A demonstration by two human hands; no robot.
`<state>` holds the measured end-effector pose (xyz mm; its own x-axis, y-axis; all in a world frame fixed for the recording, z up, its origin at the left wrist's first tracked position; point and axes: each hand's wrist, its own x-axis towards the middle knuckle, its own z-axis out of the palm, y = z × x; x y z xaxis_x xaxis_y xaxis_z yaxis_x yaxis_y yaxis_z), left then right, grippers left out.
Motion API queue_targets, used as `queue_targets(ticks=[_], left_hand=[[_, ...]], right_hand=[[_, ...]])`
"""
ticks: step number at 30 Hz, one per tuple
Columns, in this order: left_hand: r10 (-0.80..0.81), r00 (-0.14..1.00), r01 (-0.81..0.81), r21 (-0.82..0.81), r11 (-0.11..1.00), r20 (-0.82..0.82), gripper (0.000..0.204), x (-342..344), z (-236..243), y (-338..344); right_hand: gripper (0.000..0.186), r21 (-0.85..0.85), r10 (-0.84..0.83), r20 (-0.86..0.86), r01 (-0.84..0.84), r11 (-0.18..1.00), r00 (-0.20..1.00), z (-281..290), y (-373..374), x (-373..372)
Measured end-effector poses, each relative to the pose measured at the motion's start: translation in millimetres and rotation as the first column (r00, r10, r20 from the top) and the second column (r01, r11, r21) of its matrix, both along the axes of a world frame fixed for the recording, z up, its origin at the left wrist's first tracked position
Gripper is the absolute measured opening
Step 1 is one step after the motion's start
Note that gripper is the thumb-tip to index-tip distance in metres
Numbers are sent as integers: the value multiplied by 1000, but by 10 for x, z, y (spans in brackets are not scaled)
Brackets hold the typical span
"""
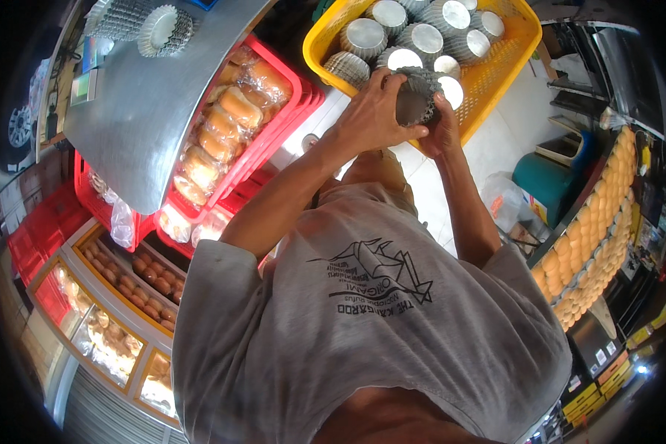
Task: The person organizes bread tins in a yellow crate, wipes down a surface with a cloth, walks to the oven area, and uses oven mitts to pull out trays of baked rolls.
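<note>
Head view: my left hand (pixel 377 111) and right hand (pixel 442 127), both half-curled, hold a fluted tin (pixel 414 106), probably for steadiness, near the yellow basket (pixel 499 85).

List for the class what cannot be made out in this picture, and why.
All in the head view:
- Held fluted tinware: left side covered by the left hand.
- Yellow crate: far rim cut off by the top edge; floor hidden under tins.
- Blue object: kind unclear, cut off by the top edge.
</note>
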<state>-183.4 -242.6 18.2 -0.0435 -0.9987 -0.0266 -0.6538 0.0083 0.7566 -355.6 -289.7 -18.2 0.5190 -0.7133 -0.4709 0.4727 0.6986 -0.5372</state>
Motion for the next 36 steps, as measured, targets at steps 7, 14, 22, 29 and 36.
queue_targets(ticks=[7, 14, 22, 29, 36], left_hand=[[157, 973, -200, -277, 940, -171, 99, -181, -118, -154], [186, 982, -177, -247, 953, 15, 106, -425, -262, -217], [-29, 999, 18, -224, 975, -44, 80, -230, -195, -116], [-364, 894, 291, 281, 915, 260, 38, 453, -152, -233], [-334, 830, 138, 415, 899, 447, 39, 509, -535, -839]], right_hand=[[66, 60, -120, 169, 111, 992, 978, -87, -45, 106], [72, -158, -127, 23, 129, 979, 992, -89, -69, 125], [71, -225, -36, -86, 16, 974, 996, 112, -107, -231], [89, -311, 92, -865, -671, 673, 493, -98, -120, -209], [74, -201, 104, -875, -549, 811, 473, -145, -100, -34]])
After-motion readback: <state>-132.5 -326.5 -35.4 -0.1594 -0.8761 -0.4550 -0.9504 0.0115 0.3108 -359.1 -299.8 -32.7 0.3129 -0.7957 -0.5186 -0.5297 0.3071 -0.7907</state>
